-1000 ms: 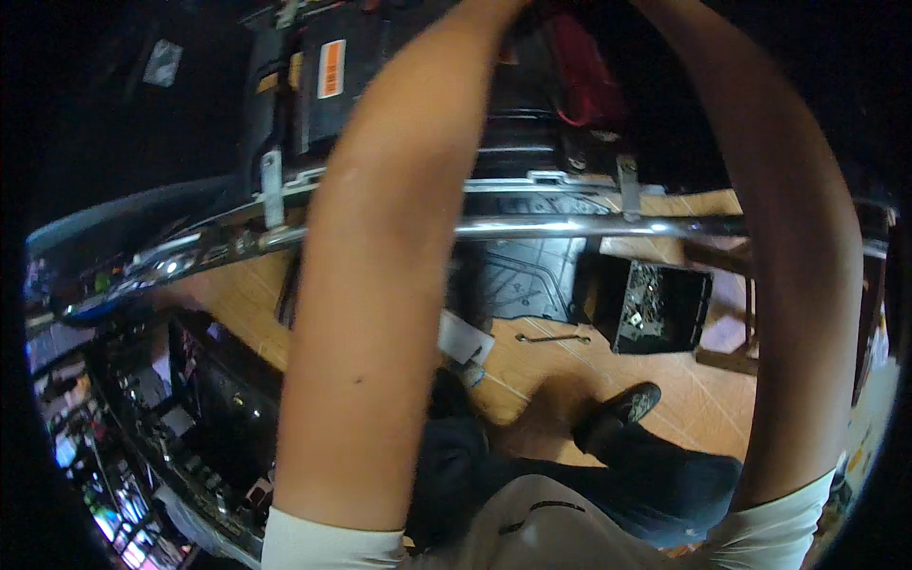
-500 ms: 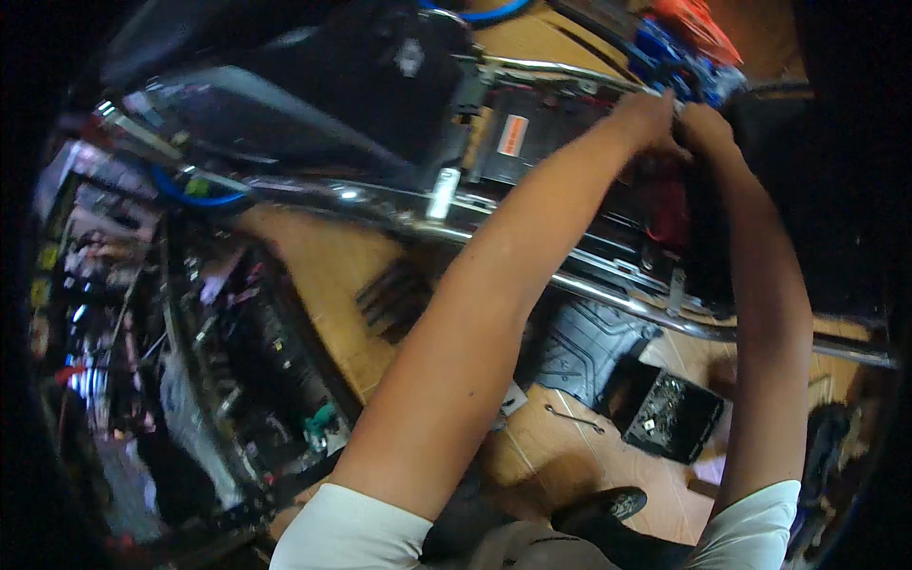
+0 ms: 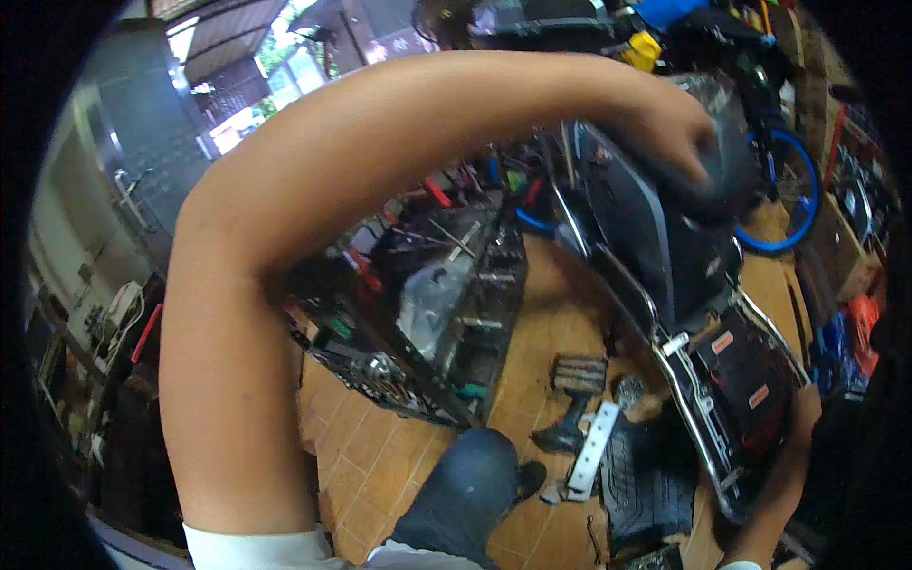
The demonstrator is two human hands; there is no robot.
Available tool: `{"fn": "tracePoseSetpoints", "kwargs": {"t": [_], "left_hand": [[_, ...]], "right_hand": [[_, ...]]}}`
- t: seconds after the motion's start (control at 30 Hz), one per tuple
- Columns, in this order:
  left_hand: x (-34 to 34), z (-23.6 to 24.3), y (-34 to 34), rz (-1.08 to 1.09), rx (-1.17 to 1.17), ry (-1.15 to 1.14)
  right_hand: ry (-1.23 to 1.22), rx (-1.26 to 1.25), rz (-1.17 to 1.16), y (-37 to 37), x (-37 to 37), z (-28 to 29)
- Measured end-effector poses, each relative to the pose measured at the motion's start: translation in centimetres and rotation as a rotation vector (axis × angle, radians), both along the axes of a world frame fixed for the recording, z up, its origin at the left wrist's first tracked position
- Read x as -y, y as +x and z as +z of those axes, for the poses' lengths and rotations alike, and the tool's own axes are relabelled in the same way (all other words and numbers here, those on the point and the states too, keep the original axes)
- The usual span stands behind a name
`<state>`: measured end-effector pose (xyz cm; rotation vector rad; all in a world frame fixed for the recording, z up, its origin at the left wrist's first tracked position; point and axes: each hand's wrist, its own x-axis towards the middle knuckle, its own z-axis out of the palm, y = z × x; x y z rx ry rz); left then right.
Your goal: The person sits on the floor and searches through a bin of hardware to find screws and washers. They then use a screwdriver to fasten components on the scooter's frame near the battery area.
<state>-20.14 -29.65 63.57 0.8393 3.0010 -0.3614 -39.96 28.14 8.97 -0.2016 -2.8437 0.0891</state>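
A motorbike or scooter with a dark body panel [image 3: 632, 214] stands at the right, chrome rails [image 3: 698, 442] along its side. My left arm reaches up and across the view. My left hand [image 3: 673, 123], blurred, is curled at a dark rounded part [image 3: 727, 176] at the far end of the vehicle; what lies in its fingers is hidden. My right hand [image 3: 807, 408] is low at the right, against the far rail beside an open bay. In that bay sits a black box [image 3: 746, 375] with orange labels. The right hand's fingers are too dark to make out.
An open-topped rack of tools and parts [image 3: 456, 313] stands left of the vehicle. On the tiled floor lie a cordless drill [image 3: 568, 427], a white perforated strip [image 3: 592, 451] and a black ribbed panel [image 3: 646, 484]. A blue-rimmed wheel [image 3: 793, 190] and an orange bag [image 3: 863, 332] are farther right.
My view has swung up and left. Both hands were together at the far side of the bay; my left hand has moved away to the vehicle's far end, my right stays by the bay.
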Motion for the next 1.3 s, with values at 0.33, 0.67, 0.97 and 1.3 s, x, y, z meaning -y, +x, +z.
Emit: {"fn": "tracePoseSetpoints", "kwargs": {"t": [0.33, 0.67, 0.97, 1.3], "left_hand": [[35.8, 10.6, 18.6, 1.038, -0.075, -0.053], [43.1, 6.5, 20.7, 1.124, -0.362, 0.070], [35.8, 5.9, 19.3, 1.382, -0.032, 0.440], [45.7, 7.5, 20.5, 0.898, -0.329, 0.283]], "right_hand": [[0.141, 0.073, -0.011, -1.5, -1.2, -1.4], [0.074, 0.098, -0.052, -0.2, -0.2, -0.1], [0.095, 0.007, -0.073, -1.2, -1.1, -2.0], [0.121, -0.043, -0.044, -1.6, -0.9, -2.2]]}}
